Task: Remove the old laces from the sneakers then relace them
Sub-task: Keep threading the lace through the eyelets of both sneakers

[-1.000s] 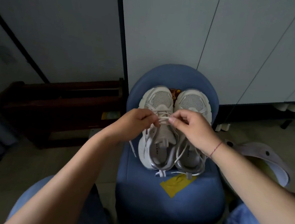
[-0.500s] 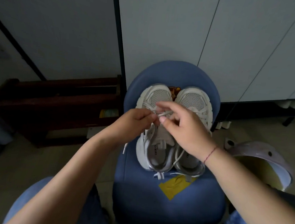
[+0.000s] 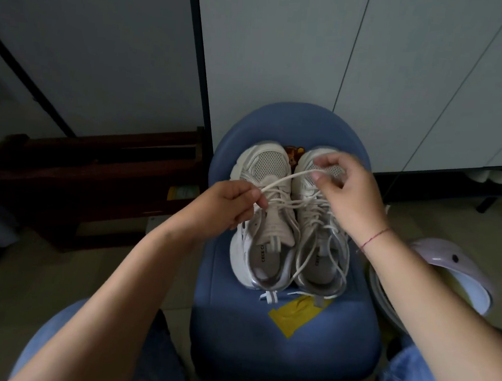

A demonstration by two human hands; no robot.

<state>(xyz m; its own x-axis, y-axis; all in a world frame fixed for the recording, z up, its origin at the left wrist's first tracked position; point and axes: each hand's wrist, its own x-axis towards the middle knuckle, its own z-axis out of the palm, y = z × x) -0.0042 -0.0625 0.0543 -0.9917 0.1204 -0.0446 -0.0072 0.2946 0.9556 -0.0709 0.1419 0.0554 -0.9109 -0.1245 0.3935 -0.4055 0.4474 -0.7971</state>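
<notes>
Two white sneakers stand side by side on a blue stool (image 3: 286, 337), toes pointing away from me. My left hand (image 3: 228, 202) sits at the left sneaker's (image 3: 261, 221) lace area and pinches a white lace (image 3: 286, 178) between thumb and fingers. That lace runs taut up and to the right to my right hand (image 3: 345, 194), which pinches its other part over the toe of the right sneaker (image 3: 320, 250). The right sneaker's laces hang loose over its opening and heel.
A yellow patch (image 3: 297, 315) marks the stool's seat near the heels. A pale round helmet-like object (image 3: 447, 275) lies on the floor to the right. A dark wooden rack (image 3: 94, 175) stands to the left against grey wall panels. My denim-clad knees frame the stool.
My right hand has moved up and to the right, drawing a length of lace out from the left sneaker. My left hand has stayed at the lace area, still pinching.
</notes>
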